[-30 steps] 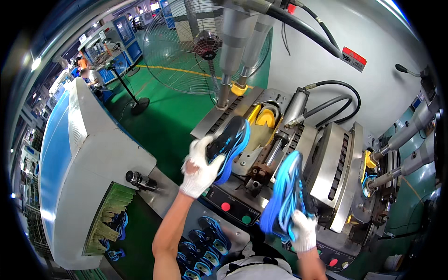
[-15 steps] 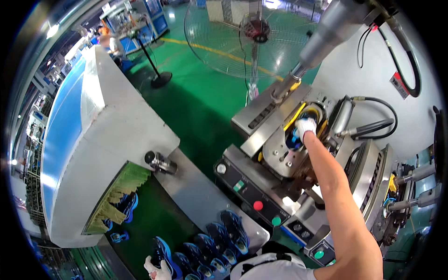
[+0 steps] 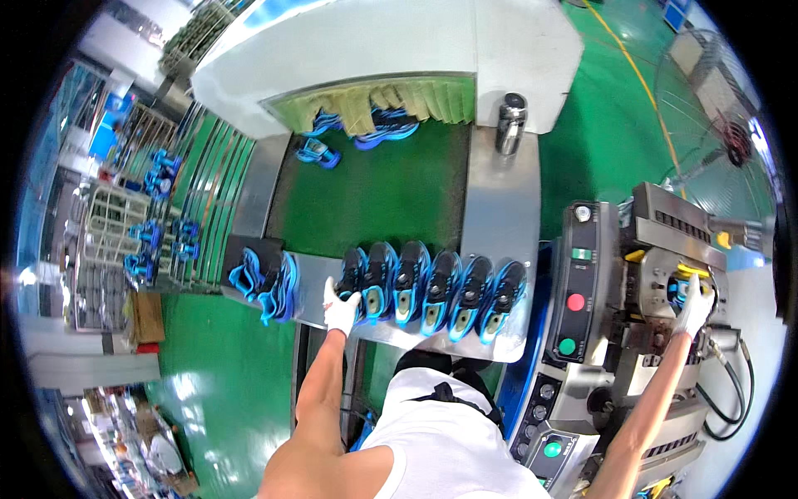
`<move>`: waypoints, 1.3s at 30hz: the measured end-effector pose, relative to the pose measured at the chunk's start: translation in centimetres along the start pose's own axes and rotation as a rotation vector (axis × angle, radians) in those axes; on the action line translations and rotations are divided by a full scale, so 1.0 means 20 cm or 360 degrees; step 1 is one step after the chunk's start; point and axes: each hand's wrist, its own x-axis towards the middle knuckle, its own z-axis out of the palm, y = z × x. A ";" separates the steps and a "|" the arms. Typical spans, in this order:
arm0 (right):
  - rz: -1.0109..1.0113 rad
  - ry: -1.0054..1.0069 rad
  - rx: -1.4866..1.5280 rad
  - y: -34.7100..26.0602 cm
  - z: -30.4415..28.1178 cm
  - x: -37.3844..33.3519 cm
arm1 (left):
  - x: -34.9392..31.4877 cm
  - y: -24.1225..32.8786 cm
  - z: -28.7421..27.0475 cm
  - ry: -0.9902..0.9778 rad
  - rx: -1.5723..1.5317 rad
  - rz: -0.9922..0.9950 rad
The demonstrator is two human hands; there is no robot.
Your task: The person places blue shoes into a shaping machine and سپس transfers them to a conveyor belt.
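Along the metal ledge stands a row of several black and blue sneakers (image 3: 411, 279), heels toward me. My left hand (image 3: 342, 311), in a white glove, grips the heel of the leftmost sneaker (image 3: 354, 268) of that row, its thumb and fingers on either side. Far to the right, my gloved right hand (image 3: 695, 309) is closed around the end of a blue sneaker (image 3: 677, 289) set in the pressing machine (image 3: 657, 270). Part of that sneaker is hidden by the hand and the machine's yellow-edged parts.
Ahead, a green conveyor belt (image 3: 370, 200) passes under a fringed curtain (image 3: 432, 101), with more sneakers beneath it. A metal flask (image 3: 511, 125) stands on the right ledge. More blue shoes (image 3: 278, 285) sit at the left ledge. A button panel (image 3: 573, 279) borders the machine.
My view has swung left, bringing the conveyor and sneaker row to the middle. The right hand remains at the sneaker in the machine, and the left remains at the row's left end.
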 end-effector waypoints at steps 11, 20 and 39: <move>-0.0112 -0.0934 -0.2108 -0.11 0.41 -1.49 | 0.09 -0.03 0.06 -0.0493 -0.0008 -0.0168; -0.0431 -0.1858 -0.0186 -1.01 1.30 -2.75 | 0.48 -0.02 -0.36 -0.0802 0.0296 -0.0356; 0.0895 -0.0065 0.0817 -0.96 0.65 -3.03 | 0.12 0.81 -0.28 -0.1649 0.0627 0.0992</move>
